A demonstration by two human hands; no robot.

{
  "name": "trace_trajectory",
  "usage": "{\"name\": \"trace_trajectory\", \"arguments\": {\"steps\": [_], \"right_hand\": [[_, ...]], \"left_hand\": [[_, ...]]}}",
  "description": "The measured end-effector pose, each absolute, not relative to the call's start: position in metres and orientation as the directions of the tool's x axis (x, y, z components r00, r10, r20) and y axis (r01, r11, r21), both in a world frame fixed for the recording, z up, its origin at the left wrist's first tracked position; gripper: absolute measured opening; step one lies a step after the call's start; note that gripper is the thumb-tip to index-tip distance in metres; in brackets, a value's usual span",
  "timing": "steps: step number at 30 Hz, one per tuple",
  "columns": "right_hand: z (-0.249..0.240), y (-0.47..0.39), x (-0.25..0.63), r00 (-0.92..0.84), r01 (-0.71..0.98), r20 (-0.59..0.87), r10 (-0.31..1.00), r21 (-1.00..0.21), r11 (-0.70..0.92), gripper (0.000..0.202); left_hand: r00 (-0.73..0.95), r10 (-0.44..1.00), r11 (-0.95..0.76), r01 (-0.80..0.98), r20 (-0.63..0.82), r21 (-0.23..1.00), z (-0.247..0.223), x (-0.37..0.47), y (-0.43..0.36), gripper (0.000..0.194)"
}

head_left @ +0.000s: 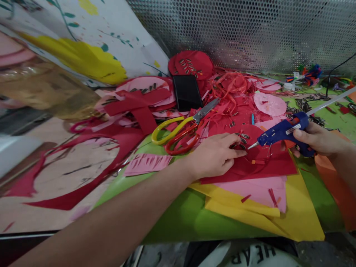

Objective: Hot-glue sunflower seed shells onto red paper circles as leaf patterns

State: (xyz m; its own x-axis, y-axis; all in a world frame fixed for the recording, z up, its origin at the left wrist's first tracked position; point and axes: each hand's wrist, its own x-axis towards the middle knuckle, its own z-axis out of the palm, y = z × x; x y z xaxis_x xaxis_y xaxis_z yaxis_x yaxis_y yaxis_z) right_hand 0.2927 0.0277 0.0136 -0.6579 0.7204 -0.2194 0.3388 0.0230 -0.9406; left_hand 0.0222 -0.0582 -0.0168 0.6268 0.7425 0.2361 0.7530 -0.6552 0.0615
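My right hand (pixel 319 139) is wrapped round the handle of a blue hot glue gun (pixel 283 131). A whitish glue stick (pixel 330 102) sticks out of its back end. The metal nozzle points left, just above a red paper circle (pixel 258 137) that bears several striped sunflower seeds (pixel 244 136). My left hand (pixel 215 154) rests on the red paper, index finger stretched out with its tip near the seeds and the nozzle. Its other fingers are partly bent, and I see nothing held in them. Red paper (pixel 278 167) lies beneath the circle.
Scissors (pixel 178 133) with yellow and red handles lie beyond my left wrist. Behind them are a black phone (pixel 187 92), red paper shreds (pixel 233 85) and seeded red circles (pixel 191 63). Pink and yellow sheets (pixel 297 204) overlap near the table's front edge. A perforated metal panel (pixel 236 33) stands behind.
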Motion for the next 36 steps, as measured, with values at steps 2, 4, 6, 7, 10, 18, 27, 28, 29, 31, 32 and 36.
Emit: {"name": "trace_trajectory", "arguments": {"steps": [2,4,6,7,10,18,27,28,29,31,32,36], "right_hand": [[0.015,0.027,0.292,-0.655,0.335,-0.217,0.724,-0.942,0.021,0.047],[0.015,0.026,0.291,-0.653,0.339,-0.219,0.725,-0.94,0.021,0.047],[0.016,0.026,0.292,-0.65,0.339,-0.22,0.727,-0.941,0.019,0.046],[0.016,0.026,0.292,-0.649,0.338,-0.22,0.728,-0.941,0.017,0.046],[0.016,0.026,0.293,-0.646,0.347,-0.228,0.728,-0.938,0.014,0.047],[0.018,0.026,0.293,-0.651,0.351,-0.213,0.728,-0.935,0.041,0.048],[0.019,0.024,0.29,-0.636,0.328,-0.211,0.742,-0.945,0.012,0.046],[0.019,0.024,0.289,-0.629,0.324,-0.213,0.748,-0.946,0.003,0.046],[0.019,0.024,0.289,-0.625,0.323,-0.216,0.75,-0.946,-0.003,0.046],[0.018,0.025,0.289,-0.63,0.316,-0.216,0.746,-0.949,-0.008,0.045],[0.017,0.025,0.29,-0.634,0.312,-0.215,0.743,-0.95,-0.009,0.045],[0.015,0.026,0.291,-0.634,0.307,-0.21,0.744,-0.952,-0.007,0.045]], "left_hand": [[0.627,0.746,-0.65,0.759,0.223,0.039,-0.016,0.024,-0.059,0.037],[0.623,0.755,-0.64,0.768,0.205,0.025,-0.015,0.025,-0.06,0.037],[0.621,0.759,-0.636,0.772,0.193,0.019,-0.015,0.027,-0.06,0.037],[0.621,0.76,-0.635,0.772,0.192,0.017,-0.015,0.027,-0.06,0.036],[0.618,0.763,-0.632,0.775,0.191,0.019,-0.014,0.029,-0.062,0.036],[0.59,0.783,-0.611,0.788,0.199,0.069,-0.013,0.033,-0.065,0.037],[0.538,0.766,-0.64,0.69,0.352,0.339,-0.01,0.021,-0.059,0.033],[0.5,0.779,-0.623,0.687,0.379,0.374,-0.009,0.019,-0.058,0.031],[0.449,0.796,-0.597,0.696,0.406,0.4,-0.008,0.017,-0.056,0.028],[0.325,0.834,-0.518,0.74,0.446,0.429,-0.007,0.011,-0.05,0.023],[0.267,0.853,-0.469,0.768,0.447,0.436,-0.008,0.008,-0.047,0.021],[0.148,0.922,-0.292,0.873,0.359,0.39,-0.016,-0.003,-0.031,0.015]]}}
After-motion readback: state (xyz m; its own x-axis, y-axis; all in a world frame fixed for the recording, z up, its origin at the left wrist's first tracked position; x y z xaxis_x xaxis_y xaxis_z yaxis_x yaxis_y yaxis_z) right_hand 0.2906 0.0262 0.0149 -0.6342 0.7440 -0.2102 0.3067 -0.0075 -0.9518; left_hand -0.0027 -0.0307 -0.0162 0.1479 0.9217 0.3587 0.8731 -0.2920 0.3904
